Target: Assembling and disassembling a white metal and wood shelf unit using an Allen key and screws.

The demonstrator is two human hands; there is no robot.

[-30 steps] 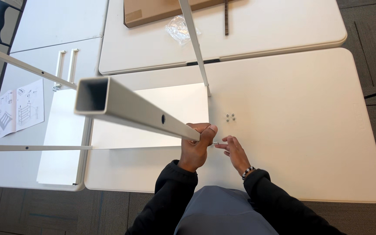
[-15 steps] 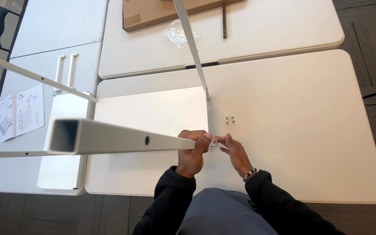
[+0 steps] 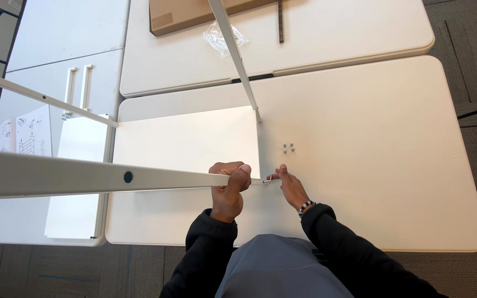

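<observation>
White metal tubing [image 3: 100, 175] is being gripped near its lower end by the left hand [image 3: 228, 190], fingers wrapped tightly round it, above the white panel [image 3: 186, 140] on the table [image 3: 371, 138]. A small fitting at the tube's tip [image 3: 264, 181] is being pinched by the right hand [image 3: 291, 186]. Four small screws [image 3: 288, 147] are lying nearby. The long tube could be tipped sideways, since only one end is being held.

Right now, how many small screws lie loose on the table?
4, in a tight cluster on the white table, just right of the white panel and above the right hand. More may be hidden under the hands.
</observation>
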